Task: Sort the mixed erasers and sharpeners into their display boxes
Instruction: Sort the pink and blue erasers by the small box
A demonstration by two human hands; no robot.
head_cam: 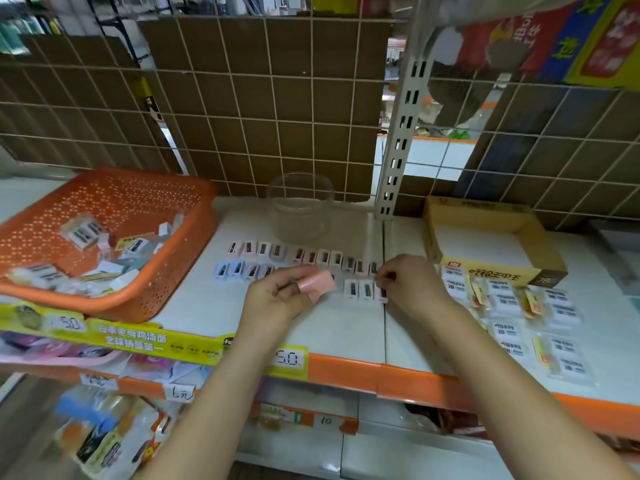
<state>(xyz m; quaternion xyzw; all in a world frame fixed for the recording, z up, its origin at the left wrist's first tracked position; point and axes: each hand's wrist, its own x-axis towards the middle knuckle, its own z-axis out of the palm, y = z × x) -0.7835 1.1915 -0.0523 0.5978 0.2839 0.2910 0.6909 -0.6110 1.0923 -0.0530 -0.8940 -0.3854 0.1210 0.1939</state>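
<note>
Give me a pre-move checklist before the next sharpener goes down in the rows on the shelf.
1. Left hand holds a pink sharpener: ok.
2. Right hand off the row: not ok, its fingertips pinch the end sharpener of the front row.
3. Rows of sharpeners standing tidy: ok.
4. Room to extend the front row rightward: not ok, erasers lie just beyond.
5. Orange basket still has stock: ok.
6. Cardboard box holds any erasers: cannot tell.
</note>
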